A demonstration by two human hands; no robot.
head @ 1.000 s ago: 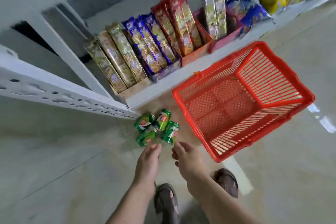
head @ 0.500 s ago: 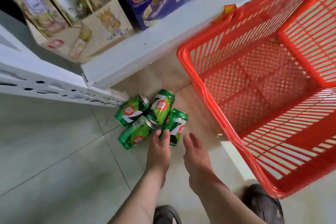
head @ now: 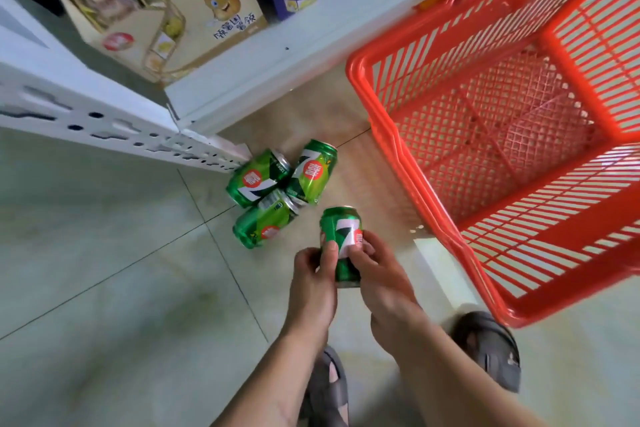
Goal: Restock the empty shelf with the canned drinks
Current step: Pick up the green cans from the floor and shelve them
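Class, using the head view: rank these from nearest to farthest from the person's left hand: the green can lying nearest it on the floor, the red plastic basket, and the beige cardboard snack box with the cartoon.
1. Green can lying on the floor, just ahead of the left hand.
2. Red plastic basket, off to the right.
3. Beige cardboard snack box, on the shelf ahead.

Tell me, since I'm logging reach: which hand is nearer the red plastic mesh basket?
Right. The right hand grips the green drink can on the side facing the red plastic mesh basket; the left hand holds the can's far side.
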